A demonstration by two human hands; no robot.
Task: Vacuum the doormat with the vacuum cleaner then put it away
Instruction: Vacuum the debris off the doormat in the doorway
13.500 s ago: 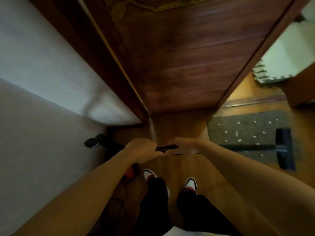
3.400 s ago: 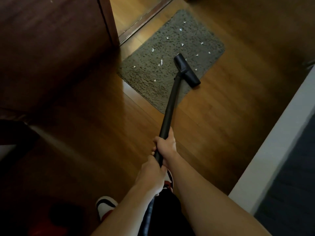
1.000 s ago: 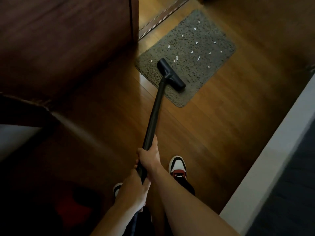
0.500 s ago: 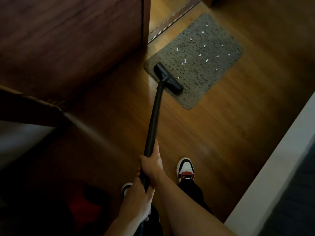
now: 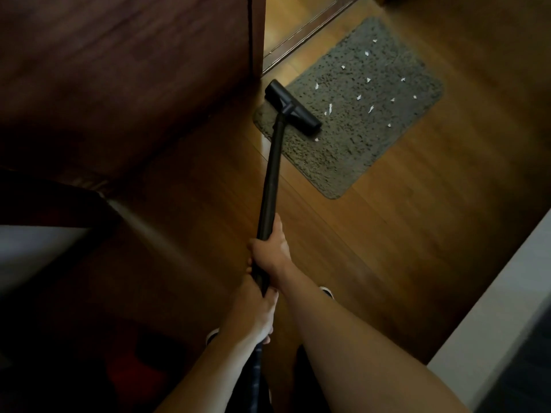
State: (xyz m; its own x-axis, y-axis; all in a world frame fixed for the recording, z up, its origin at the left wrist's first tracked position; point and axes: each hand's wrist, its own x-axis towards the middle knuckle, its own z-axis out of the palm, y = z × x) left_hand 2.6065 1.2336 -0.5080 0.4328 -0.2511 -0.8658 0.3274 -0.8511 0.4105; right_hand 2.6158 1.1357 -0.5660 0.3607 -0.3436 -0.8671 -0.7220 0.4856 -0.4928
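Head view: both hands are wrapped around a smooth black tube that runs up the middle of the frame. The right hand is closed around it higher up, thumb lying along the tube; the left hand is fisted on it just below, the two nearly touching. The tube ends in a flat, bar-shaped black nozzle resting on the left corner of a shaggy grey doormat with rounded corners, in the upper middle. Small white scraps lie scattered over the mat's nubby pile right of the nozzle. Glossy wooden floorboards surround it; a dark wooden door fills the upper left.
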